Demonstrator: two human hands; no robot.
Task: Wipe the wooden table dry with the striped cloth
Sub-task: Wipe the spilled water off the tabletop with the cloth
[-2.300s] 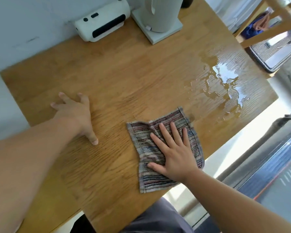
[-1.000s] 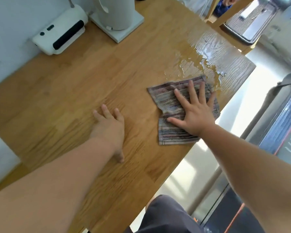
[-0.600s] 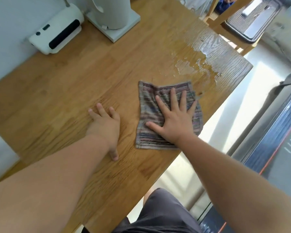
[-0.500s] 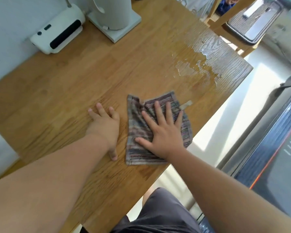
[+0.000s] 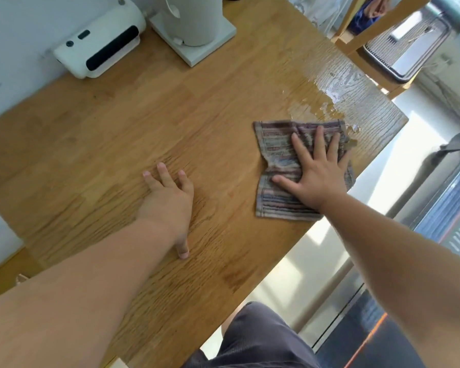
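The right hand [image 5: 316, 179] lies flat with fingers spread, pressing the striped cloth [image 5: 279, 160] onto the wooden surface [image 5: 144, 123], its grip splayed rather than closed on anything. The left hand [image 5: 168, 200] rests palm down, fingers apart, bracing. The wipe is mid-stroke: the water [image 5: 332, 94] just beyond the cloth's far edge calls for a push farther out. The right edge is very near; the cloth seems to overhang it slightly.

Pale wall [image 5: 16, 43] behind — sunlit floor [image 5: 398, 144] to the right, a wooden chair [image 5: 356, 46] beyond.
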